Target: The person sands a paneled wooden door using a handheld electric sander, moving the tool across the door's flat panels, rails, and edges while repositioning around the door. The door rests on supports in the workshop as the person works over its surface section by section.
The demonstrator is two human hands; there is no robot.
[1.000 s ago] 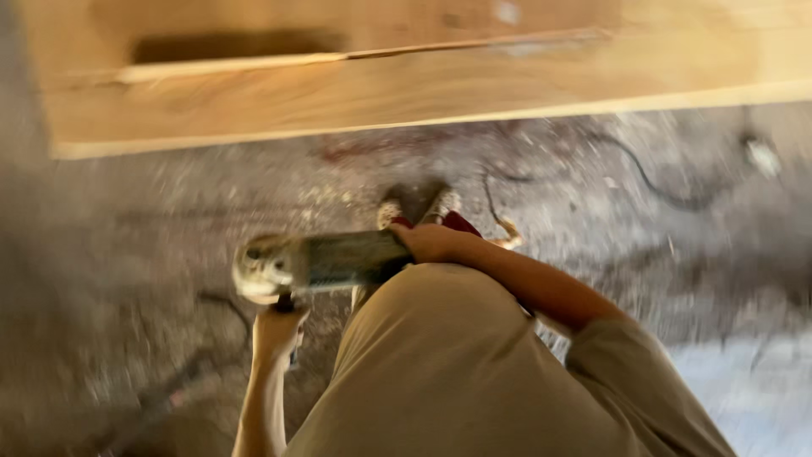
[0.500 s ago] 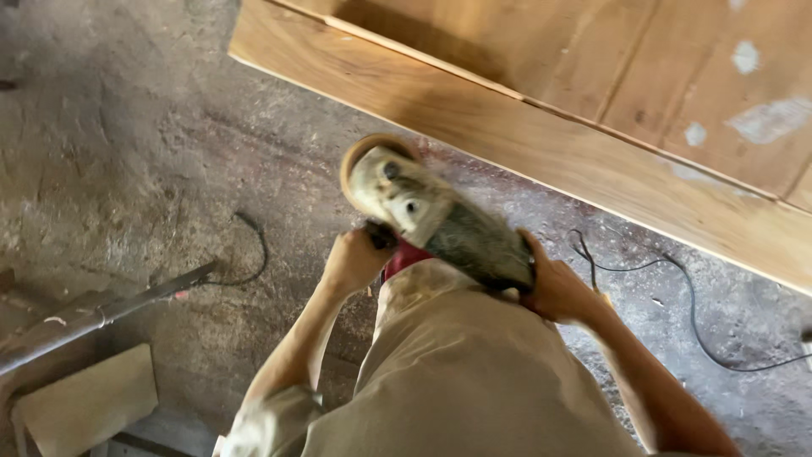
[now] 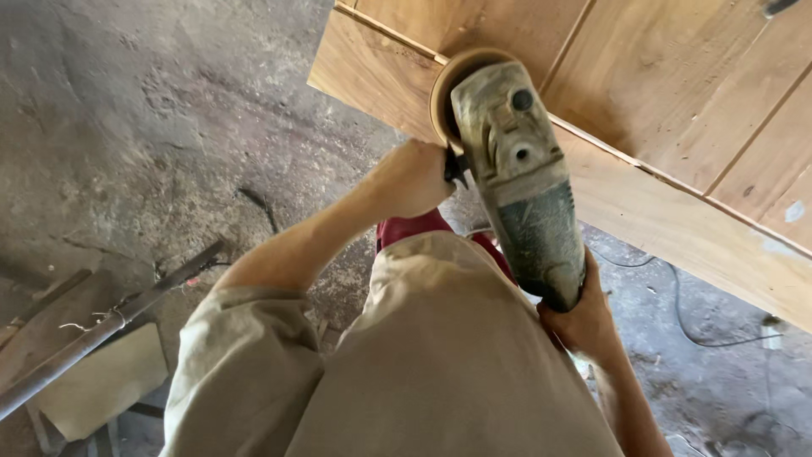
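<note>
Both hands are closed on a dusty angle grinder (image 3: 520, 182): the left hand (image 3: 412, 179) is wrapped tight around the side handle by the tool's head, and the right hand (image 3: 582, 317) is clamped around the rear end of the body, fingers curled under it. That grinder is held out over the near edge of a large wooden panel (image 3: 668, 127), its head toward the wood and its tail back toward the person. Its housing is grey-green, heavily caked with pale dust, with a lighter worn metal head carrying a dark round button and a small screw, and a darker, scuffed rear grip. At the head sits a round tan sanding disc (image 3: 448, 80), seen at an angle and lying against or just above the panel's lower board; whether it actually touches the wood cannot be told. The panel is made of light brown boards with raised strips between them, and it fills the upper right of the view. Below the tool are the person's beige sleeve and garment (image 3: 440, 355), with a bit of red fabric (image 3: 410, 227) showing near the left forearm. On the rough grey concrete floor (image 3: 152, 118) a dark cable (image 3: 685, 305) trails beneath the panel at the right, and a metal bar (image 3: 110, 322) lies across a pale flat slab (image 3: 110, 381) at the lower left.
</note>
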